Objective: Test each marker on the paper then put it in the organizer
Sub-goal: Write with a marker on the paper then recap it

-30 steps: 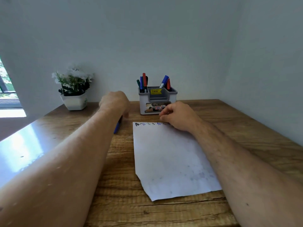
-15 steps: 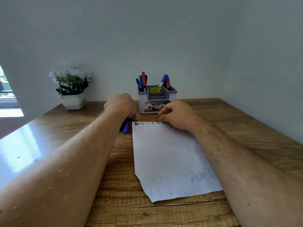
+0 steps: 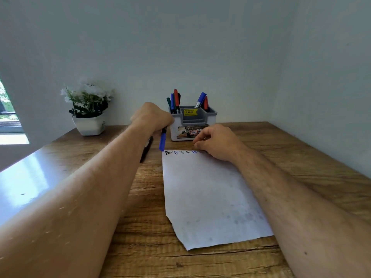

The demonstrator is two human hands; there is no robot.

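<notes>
My left hand [image 3: 151, 117] grips a blue marker [image 3: 162, 141] that points down toward the top left corner of the white paper [image 3: 208, 193]. A row of small scribbles runs along the paper's top edge. My right hand [image 3: 215, 142] rests with curled fingers on that top edge, to the right of the scribbles; whether it pinches anything is hidden. Just behind both hands stands the grey organizer [image 3: 192, 124], with several markers upright in its left and right back compartments. A black marker [image 3: 146, 149] lies on the desk beside my left forearm.
A white pot of white flowers [image 3: 89, 111] stands at the back left of the wooden desk [image 3: 301, 157]. Walls close off the back and the right side. A window shows at the far left edge.
My left hand has moved right and lifted the blue marker off the desk, bringing its tip to the paper's top left corner. The black marker is now uncovered. My right hand stayed on the paper.
</notes>
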